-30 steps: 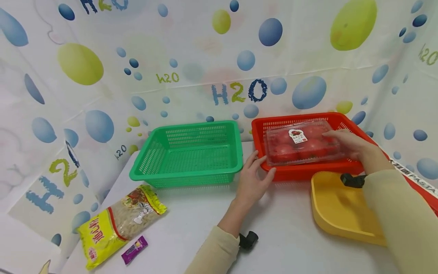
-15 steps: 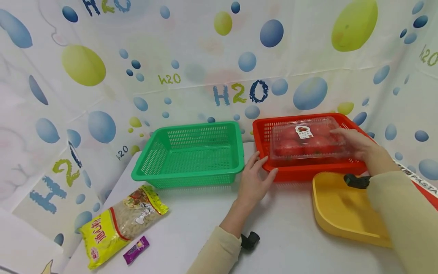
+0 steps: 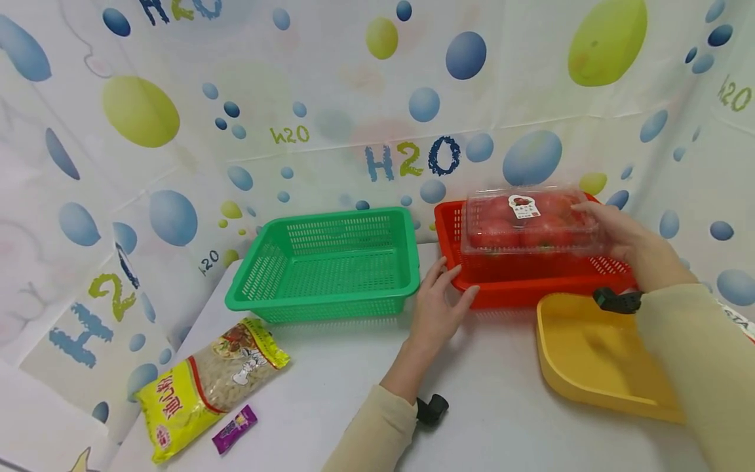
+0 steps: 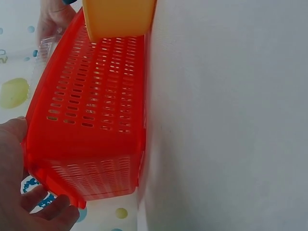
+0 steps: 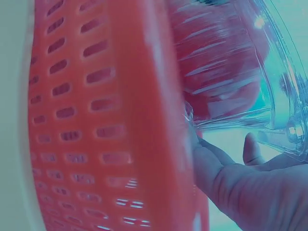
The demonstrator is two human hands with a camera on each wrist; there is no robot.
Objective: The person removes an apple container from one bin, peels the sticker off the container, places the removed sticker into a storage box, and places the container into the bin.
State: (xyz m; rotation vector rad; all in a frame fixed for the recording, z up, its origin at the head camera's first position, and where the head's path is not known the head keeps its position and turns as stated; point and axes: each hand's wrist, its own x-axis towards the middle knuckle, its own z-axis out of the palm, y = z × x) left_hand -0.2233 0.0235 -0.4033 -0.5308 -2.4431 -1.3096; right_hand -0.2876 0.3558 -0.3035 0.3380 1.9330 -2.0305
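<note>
My right hand (image 3: 619, 236) grips the right end of a clear plastic box of tomatoes (image 3: 531, 229), which has a white label on its lid. The box is held over the back part of the red basket (image 3: 531, 292), higher than its front rim. In the right wrist view, tomatoes (image 5: 221, 62) show through the ribbed plastic, beside the basket's slotted wall (image 5: 77, 115). My left hand (image 3: 436, 314) is spread at the basket's front left corner, thumb at the front rim and fingers along the left side. The left wrist view has its fingertips (image 4: 55, 207) close against the rim.
A green basket (image 3: 336, 301) stands left of the red one. A yellow tray (image 3: 590, 367) lies in front of the red basket, partly under the right sleeve. At the front left are a yellow bag of pasta (image 3: 218, 387) and a small purple packet (image 3: 234, 429).
My right hand has raised the box of tomatoes up out of the red basket and slightly right, levelling it. The left hand has stayed at the basket's corner.
</note>
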